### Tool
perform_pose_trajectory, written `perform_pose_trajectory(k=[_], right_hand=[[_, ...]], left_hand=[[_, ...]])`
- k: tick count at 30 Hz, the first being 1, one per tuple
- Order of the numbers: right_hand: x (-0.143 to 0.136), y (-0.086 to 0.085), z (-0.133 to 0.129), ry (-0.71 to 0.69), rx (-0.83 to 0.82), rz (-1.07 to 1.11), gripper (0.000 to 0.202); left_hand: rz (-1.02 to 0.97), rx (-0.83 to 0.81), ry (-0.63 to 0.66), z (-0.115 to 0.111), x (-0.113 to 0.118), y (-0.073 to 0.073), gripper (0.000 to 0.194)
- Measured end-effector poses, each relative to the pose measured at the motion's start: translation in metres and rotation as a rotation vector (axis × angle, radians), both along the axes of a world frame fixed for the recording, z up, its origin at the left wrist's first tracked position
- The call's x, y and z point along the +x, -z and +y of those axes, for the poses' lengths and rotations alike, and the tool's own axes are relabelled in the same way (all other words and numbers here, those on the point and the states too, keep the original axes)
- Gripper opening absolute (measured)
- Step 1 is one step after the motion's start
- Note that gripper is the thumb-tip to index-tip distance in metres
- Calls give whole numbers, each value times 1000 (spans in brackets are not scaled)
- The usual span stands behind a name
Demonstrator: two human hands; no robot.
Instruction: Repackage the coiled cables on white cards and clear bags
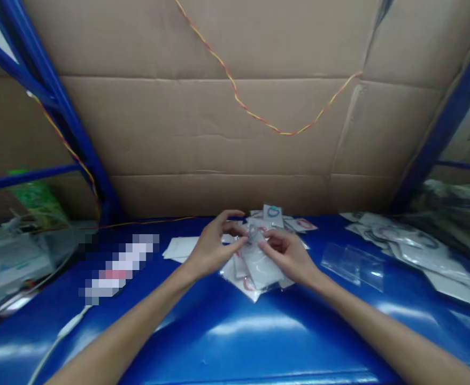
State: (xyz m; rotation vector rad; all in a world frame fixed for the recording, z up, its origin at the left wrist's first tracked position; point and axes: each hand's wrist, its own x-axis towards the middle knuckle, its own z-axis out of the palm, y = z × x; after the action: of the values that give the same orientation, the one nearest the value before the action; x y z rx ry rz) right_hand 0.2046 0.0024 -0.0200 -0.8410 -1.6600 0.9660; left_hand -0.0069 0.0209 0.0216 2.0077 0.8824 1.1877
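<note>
My left hand [217, 241] and my right hand [287, 252] meet over a small clear plastic bag [262, 270] with a white card inside. The right thumb and fingers pinch the bag's upper right edge. At its top left edge, my left thumb and curled fingers close on the plastic; the index finger arches above. Just what lies between the fingertips is blurred. Beneath and behind is a pile of similar bagged cards [247, 289], some showing red or blue rings. One card [272, 213] with a blue ring stands out at the back.
White cards [180, 248] lie left of the pile. Clear empty sleeves [353, 264] and a heap of bagged items [415, 240] are at right. A power strip [118, 267], partly pixelated, lies on the blue table [254, 342]. Cardboard [218, 133] and blue frame posts [64, 117] border the back.
</note>
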Motion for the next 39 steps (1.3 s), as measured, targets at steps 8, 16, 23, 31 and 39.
perform_pose_trajectory(k=[8, 16, 23, 31, 39], right_hand=[[2, -6, -1, 88, 147, -147, 28], [3, -2, 0, 26, 68, -125, 57], [3, -2, 0, -3, 60, -135, 55], [3, -2, 0, 8, 75, -114, 40], [3, -4, 2, -97, 57, -25, 24]], left_hand=[[45, 147, -63, -3, 2, 4, 42], [-21, 120, 68, -5, 8, 11, 49], [-139, -89, 153, -5, 11, 12, 57], [-181, -161, 132, -2, 10, 9, 54], [-169, -157, 120, -1, 9, 11, 49]])
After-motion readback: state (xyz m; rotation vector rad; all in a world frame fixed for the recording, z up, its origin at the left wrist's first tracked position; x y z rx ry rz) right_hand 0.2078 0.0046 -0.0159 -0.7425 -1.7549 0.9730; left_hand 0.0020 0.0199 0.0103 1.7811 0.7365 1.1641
